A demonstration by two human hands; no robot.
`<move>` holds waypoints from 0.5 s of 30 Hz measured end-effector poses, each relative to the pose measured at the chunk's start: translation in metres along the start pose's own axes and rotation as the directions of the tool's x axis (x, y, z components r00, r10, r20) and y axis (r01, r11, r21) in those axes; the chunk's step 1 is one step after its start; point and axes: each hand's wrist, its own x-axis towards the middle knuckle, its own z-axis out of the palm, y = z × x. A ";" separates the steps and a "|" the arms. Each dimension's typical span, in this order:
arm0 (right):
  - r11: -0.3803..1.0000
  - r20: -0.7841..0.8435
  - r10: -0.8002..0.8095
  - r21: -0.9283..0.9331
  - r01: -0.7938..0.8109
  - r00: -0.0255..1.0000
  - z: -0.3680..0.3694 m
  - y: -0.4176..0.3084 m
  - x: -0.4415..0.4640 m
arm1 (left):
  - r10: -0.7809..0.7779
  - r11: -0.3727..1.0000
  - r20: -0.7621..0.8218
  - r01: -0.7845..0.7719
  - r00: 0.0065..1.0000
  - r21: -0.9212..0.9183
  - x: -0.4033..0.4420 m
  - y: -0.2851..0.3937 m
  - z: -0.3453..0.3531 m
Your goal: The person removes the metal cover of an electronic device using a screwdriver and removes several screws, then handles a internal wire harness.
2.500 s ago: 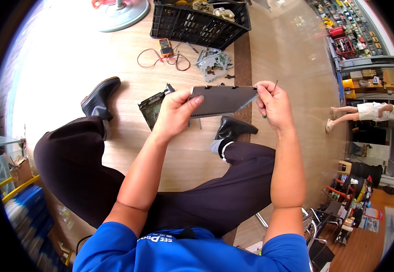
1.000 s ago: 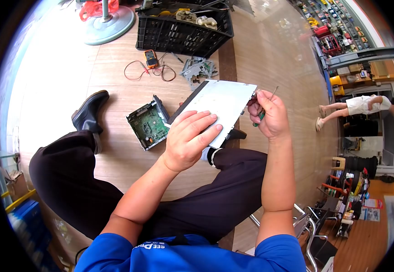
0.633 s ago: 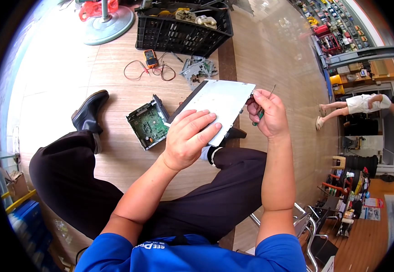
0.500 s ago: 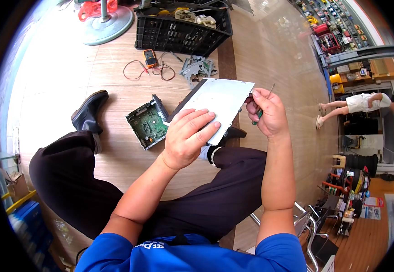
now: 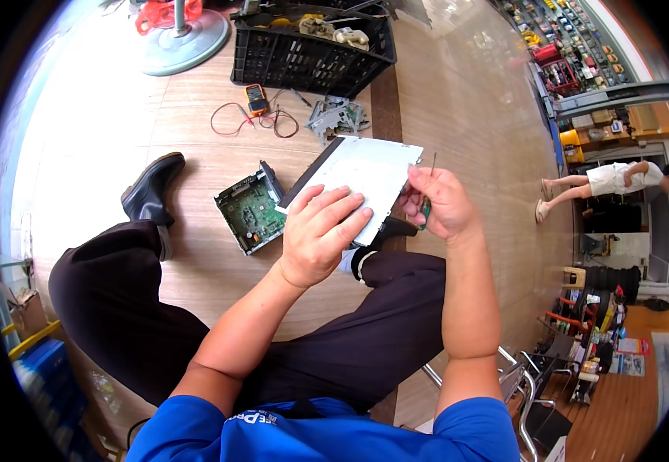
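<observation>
A flat white metal panel [image 5: 365, 165] with a dark strip along its left edge is held up, tilted, over the floor. My left hand [image 5: 320, 235] grips its near side, fingers lying across the upper face; the underside is hidden. At the panel's right edge, my right hand [image 5: 446, 204] pinches with thumb and fingertips. Tucked in that same hand is a thin screwdriver [image 5: 426, 213] with a green handle, its shaft pointing up and away. Below and left of the panel, an open metal housing [image 5: 248, 208] with a green circuit board rests on the floor.
An orange multimeter [image 5: 256, 100] with red and black leads lies ahead, beside loose metal parts [image 5: 338, 117]. Behind them stands a black plastic crate [image 5: 311, 58] of items. A round stand base [image 5: 188, 42] is at far left. Another person [image 5: 619, 179] stands at right.
My right hand has moved a little left and down with the screwdriver, whose shaft now points more upright. The panel has turned slightly, its right corner lower. My left hand stays nearly still.
</observation>
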 end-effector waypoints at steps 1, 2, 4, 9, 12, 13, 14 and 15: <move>1.000 0.002 0.002 -0.001 -0.002 1.000 0.002 0.002 0.001 | -0.008 1.000 -0.004 0.008 1.000 0.014 -0.001 0.000 0.001; 0.998 0.018 -0.019 -0.057 0.020 1.000 0.004 0.005 0.001 | -0.011 1.000 -0.003 0.011 1.000 0.016 -0.003 -0.001 0.001; 0.993 0.036 -0.038 -0.112 0.042 0.999 0.006 0.008 0.004 | 0.006 0.999 0.008 -0.007 1.000 0.053 -0.006 -0.004 0.003; 0.995 0.051 -0.046 -0.088 0.051 0.998 0.009 0.008 0.002 | 0.010 0.996 0.021 -0.012 1.000 0.087 -0.009 -0.007 0.005; 0.996 0.078 -0.057 -0.057 0.062 0.995 0.005 0.009 0.003 | 0.005 0.995 0.013 -0.006 1.000 0.102 -0.009 -0.008 0.006; 0.996 0.078 -0.057 -0.057 0.061 0.995 0.006 0.009 0.003 | -0.001 0.994 0.010 0.000 1.000 0.105 -0.009 -0.009 0.006; 0.997 0.069 -0.064 -0.039 0.067 0.996 0.007 0.008 0.002 | -0.002 0.994 0.010 0.001 1.000 0.105 -0.008 -0.010 0.005; 0.997 0.061 -0.072 -0.021 0.073 0.996 0.008 0.007 0.001 | -0.002 0.995 0.007 0.001 1.000 0.104 -0.009 -0.011 0.005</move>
